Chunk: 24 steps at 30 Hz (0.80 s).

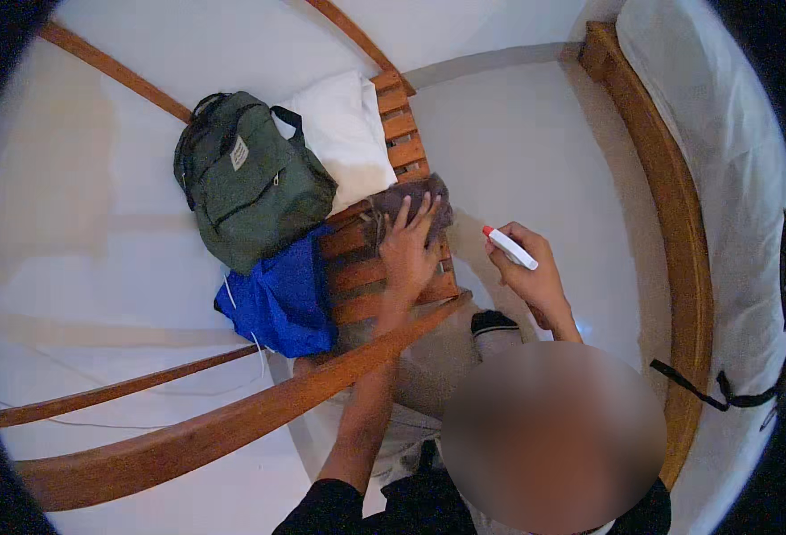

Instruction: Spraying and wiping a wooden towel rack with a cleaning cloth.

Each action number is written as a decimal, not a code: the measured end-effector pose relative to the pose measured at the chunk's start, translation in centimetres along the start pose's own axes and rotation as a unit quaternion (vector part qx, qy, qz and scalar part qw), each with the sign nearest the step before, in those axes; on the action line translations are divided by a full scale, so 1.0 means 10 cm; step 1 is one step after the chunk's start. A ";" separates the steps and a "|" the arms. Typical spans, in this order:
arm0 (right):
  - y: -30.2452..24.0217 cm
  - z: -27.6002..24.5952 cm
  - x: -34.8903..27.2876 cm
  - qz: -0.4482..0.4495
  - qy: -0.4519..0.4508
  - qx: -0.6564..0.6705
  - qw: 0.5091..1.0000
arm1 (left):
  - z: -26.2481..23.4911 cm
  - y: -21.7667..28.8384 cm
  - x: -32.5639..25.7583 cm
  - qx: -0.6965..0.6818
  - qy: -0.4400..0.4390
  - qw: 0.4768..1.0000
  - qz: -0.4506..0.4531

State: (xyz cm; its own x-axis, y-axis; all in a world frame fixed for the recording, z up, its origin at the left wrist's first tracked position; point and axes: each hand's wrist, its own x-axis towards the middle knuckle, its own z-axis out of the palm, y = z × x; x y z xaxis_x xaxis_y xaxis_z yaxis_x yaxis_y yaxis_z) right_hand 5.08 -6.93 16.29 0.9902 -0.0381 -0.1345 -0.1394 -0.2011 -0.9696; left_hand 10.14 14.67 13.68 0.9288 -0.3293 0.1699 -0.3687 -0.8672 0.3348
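Head view, centre of frame: the person's left hand (pixel 408 248) lies flat with fingers spread, pressing a crumpled grey-brown cloth (pixel 411 201) onto the slats of a brown wooden slatted bench (pixel 393 285).
Left grip: open, palm down on the cloth, closed around nothing.
Head view, right of centre: the right hand (pixel 534 276) is wrapped around a white spray bottle with a red tip (pixel 510 247), the red tip pointing toward the upper left, toward the cloth.
Right grip: closed on the spray bottle, held above the pale floor (pixel 535 134) just beside the bench edge.
Cloth: at the near end of the bench seat, in the middle of the frame, touching the slats and partly covered by the left hand.
Bottle and cloth: near each other but apart.
Left of centre: a dark green fabric backpack (pixel 246 183) rests on the bench, overlapping a white pillow (pixel 344 129) at upper centre.
Below the backpack: a bright blue fabric bag with white cord (pixel 281 299) lies against the slats, just left of the left hand.
Lower left: a curved brown wooden rail (pixel 232 419) crosses in front of the left forearm.
Right edge: a second curved wooden frame (pixel 678 223) borders a white covered surface (pixel 723 134).
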 end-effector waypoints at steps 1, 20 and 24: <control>0.03 -0.03 0.00 -0.016 0.008 -0.016 1.000 | -0.03 -0.04 0.02 0.000 0.000 1.000 -0.002; -0.25 -0.04 0.06 0.105 -0.065 0.059 0.991 | 0.03 -0.05 -0.29 -0.074 0.072 0.986 -0.135; -0.18 -0.07 0.14 0.072 -0.044 0.090 0.992 | 0.09 0.16 -0.02 0.026 -0.097 0.992 0.077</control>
State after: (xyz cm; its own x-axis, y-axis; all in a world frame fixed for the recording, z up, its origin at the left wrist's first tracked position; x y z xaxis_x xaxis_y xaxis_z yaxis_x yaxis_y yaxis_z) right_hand 6.69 -7.35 17.96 0.9580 0.0329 -0.2848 -0.2843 -0.0208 -0.9585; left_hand 9.36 13.00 13.32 0.8527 -0.5214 0.0325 -0.5098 -0.8170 0.2695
